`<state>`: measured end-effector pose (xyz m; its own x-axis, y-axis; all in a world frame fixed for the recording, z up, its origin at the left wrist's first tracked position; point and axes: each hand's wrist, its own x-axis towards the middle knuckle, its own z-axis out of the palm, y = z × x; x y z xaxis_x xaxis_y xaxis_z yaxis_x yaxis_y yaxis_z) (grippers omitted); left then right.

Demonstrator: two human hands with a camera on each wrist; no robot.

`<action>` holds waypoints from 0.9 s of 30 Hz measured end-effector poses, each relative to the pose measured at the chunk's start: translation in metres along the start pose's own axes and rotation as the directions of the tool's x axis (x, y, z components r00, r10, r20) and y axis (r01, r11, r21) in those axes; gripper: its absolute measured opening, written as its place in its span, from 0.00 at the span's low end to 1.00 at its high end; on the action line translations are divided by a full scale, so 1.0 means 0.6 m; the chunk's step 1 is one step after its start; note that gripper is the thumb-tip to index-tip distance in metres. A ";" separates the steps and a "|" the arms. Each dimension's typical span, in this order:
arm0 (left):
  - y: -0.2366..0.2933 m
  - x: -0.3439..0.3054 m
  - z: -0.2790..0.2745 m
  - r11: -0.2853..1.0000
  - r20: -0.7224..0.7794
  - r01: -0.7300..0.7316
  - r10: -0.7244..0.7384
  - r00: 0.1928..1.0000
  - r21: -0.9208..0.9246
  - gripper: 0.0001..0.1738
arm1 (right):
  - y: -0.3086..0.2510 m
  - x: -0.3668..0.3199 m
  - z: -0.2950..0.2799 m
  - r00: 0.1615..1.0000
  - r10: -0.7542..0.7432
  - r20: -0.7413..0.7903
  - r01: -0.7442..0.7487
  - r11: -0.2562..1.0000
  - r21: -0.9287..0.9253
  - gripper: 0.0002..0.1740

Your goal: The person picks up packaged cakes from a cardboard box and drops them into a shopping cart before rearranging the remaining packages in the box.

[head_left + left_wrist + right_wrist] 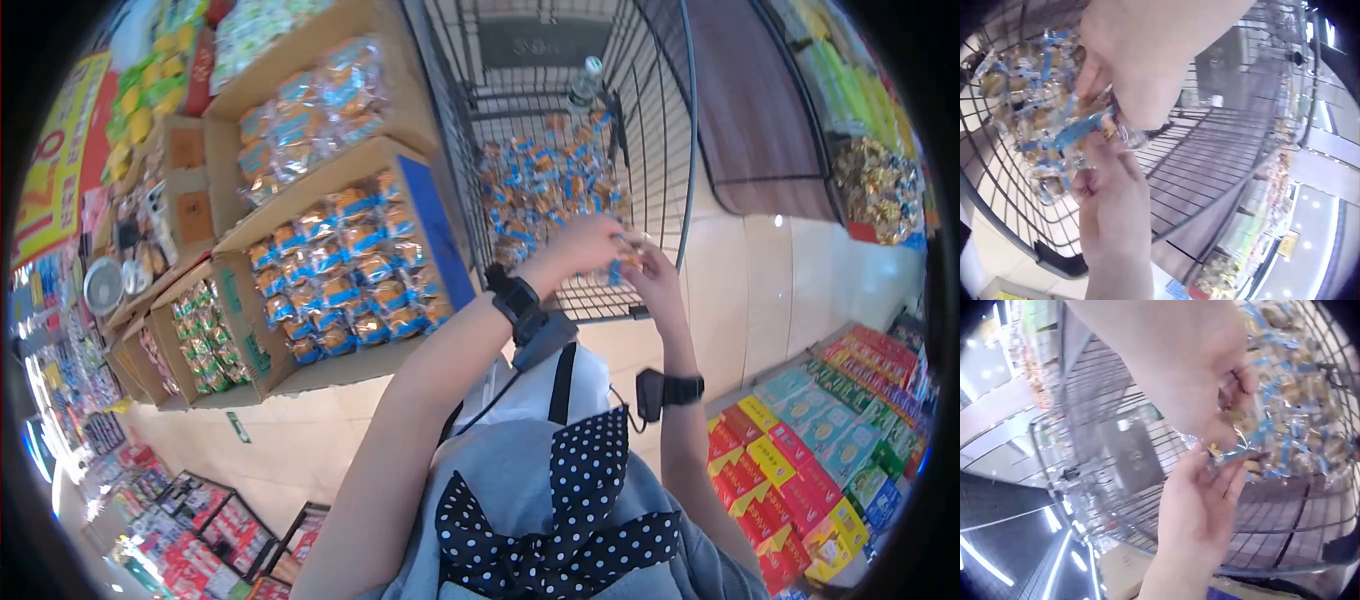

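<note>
Over the near end of the shopping cart (687,130), both hands meet at one small clear-wrapped snack cake (1079,129) with a blue band. My left hand (580,245) pinches its wrapper from the left, fingers bent. From the right, my right hand (655,280) pinches the same packet between thumb and fingers. The fingers partly cover the packet in the head view. Many similar blue-banded packets (550,180) lie heaped on the cart floor beyond the hands. In the right wrist view, the left hand (1194,506) is below the packet and the right hand (1210,381) above.
A bottle (585,85) stands at the cart's far end. Left of the cart, a cardboard display box (425,225) holds rows of similar packets, with more boxes behind. Stacked red and yellow cartons (770,470) are at the lower right. Gold-wrapped goods (880,190) sit farther right.
</note>
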<state>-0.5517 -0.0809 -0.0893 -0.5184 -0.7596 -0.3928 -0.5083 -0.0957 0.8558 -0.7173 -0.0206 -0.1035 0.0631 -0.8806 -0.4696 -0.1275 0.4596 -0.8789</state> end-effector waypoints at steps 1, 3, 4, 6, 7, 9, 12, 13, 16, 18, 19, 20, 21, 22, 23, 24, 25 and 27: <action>0.016 -0.024 -0.005 0.988 -0.048 -0.125 0.130 0.990 0.092 0.14 | -0.028 -0.030 0.007 0.999 -0.045 0.005 0.045 0.999 0.016 0.23; 0.028 -0.077 -0.008 0.942 -0.170 -0.315 0.331 0.928 0.118 0.14 | -0.078 -0.085 0.030 0.994 -0.090 0.055 0.089 0.996 0.022 0.22; 0.037 -0.109 -0.016 0.905 -0.221 -0.402 0.424 0.878 0.140 0.14 | -0.099 -0.113 0.043 0.992 -0.087 0.096 0.086 0.996 0.010 0.23; 0.052 -0.192 -0.052 0.924 -0.135 -0.367 0.380 0.915 0.110 0.14 | -0.130 -0.157 0.074 0.975 -0.100 0.200 0.106 0.994 -0.020 0.23; 0.052 -0.237 -0.072 0.934 -0.090 -0.345 0.353 0.931 0.095 0.14 | -0.142 -0.175 0.097 0.958 -0.118 0.262 0.132 0.991 -0.036 0.23; 0.029 -0.313 -0.098 0.952 -0.060 -0.302 0.304 0.951 0.046 0.14 | -0.152 -0.193 0.139 0.917 -0.124 0.379 0.158 0.986 -0.060 0.23; 0.000 -0.422 -0.120 0.964 -0.103 -0.266 0.265 0.959 0.003 0.14 | -0.149 -0.211 0.210 0.853 -0.134 0.505 0.216 0.970 -0.108 0.23; -0.007 -0.452 -0.128 0.963 -0.136 -0.269 0.265 0.954 -0.004 0.14 | -0.159 -0.220 0.236 0.843 -0.147 0.517 0.239 0.964 -0.117 0.23; -0.023 -0.526 -0.164 0.938 -0.244 -0.266 0.211 0.947 -0.223 0.13 | -0.179 -0.229 0.302 0.819 -0.216 0.532 0.267 0.964 -0.019 0.23; -0.048 -0.557 -0.185 0.880 -0.312 -0.321 0.214 0.926 -0.350 0.12 | -0.204 -0.242 0.350 0.831 -0.298 0.470 0.306 0.950 0.062 0.23; -0.062 -0.567 -0.195 0.834 -0.387 -0.376 0.217 0.896 -0.404 0.11 | -0.216 -0.244 0.368 0.837 -0.334 0.434 0.323 0.941 0.100 0.22; -0.072 -0.577 -0.205 0.781 -0.457 -0.432 0.214 0.863 -0.451 0.11 | -0.219 -0.236 0.380 0.833 -0.324 0.448 0.313 0.944 0.101 0.24; -0.082 -0.585 -0.216 0.722 -0.520 -0.486 0.204 0.830 -0.492 0.10 | -0.222 -0.233 0.394 0.820 -0.342 0.459 0.325 0.938 0.119 0.24; -0.102 -0.584 -0.229 0.675 -0.545 -0.492 0.158 0.824 -0.549 0.09 | -0.225 -0.232 0.411 0.807 -0.361 0.468 0.335 0.932 0.139 0.25; -0.110 -0.586 -0.237 0.630 -0.574 -0.495 0.094 0.814 -0.598 0.09 | -0.229 -0.231 0.427 0.794 -0.377 0.476 0.343 0.926 0.160 0.26; -0.111 -0.591 -0.244 0.581 -0.594 -0.496 0.026 0.804 -0.645 0.09 | -0.234 -0.227 0.441 0.801 -0.358 0.479 0.350 0.930 0.110 0.28; -0.109 -0.598 -0.253 0.529 -0.609 -0.498 -0.045 0.792 -0.687 0.09 | -0.238 -0.223 0.453 0.805 -0.360 0.471 0.353 0.929 0.107 0.28; -0.112 -0.612 -0.271 0.531 -0.607 -0.482 -0.079 0.791 -0.697 0.10 | -0.245 -0.211 0.474 0.811 -0.368 0.456 0.363 0.926 0.102 0.28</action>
<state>-0.2155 0.1001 0.0523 0.0472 -0.9836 -0.1740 0.4593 -0.1333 0.8782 -0.4252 0.0564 0.0614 0.5492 -0.8302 -0.0954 0.0061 0.1181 -0.9930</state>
